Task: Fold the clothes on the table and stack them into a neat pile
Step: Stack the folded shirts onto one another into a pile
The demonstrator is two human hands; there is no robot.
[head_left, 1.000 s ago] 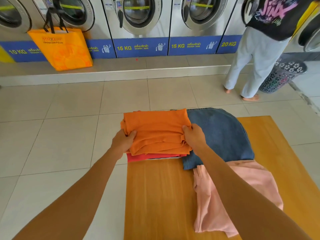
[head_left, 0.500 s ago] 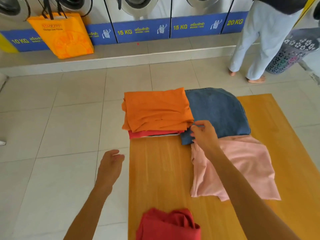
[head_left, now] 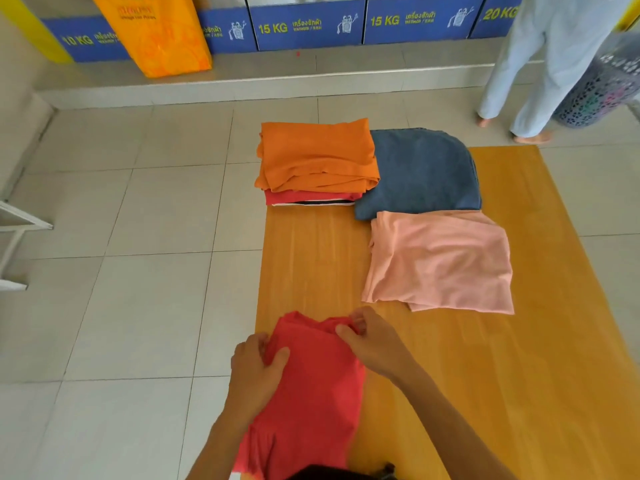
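A crumpled red garment lies at the near left edge of the wooden table. My left hand grips its left side, thumb on top. My right hand pinches its far right corner. At the table's far left corner stands a folded pile with an orange garment on top and a red layer beneath. A folded blue denim piece lies beside the pile. A loose pink garment is spread just in front of the denim.
A person in pale trousers stands at the far right next to a perforated laundry basket. An orange bag sits on the ledge before the washing machines. Tiled floor surrounds the table.
Both hands left the orange pile and came back to the near edge, where they now hold the red garment. The view tilted further down.
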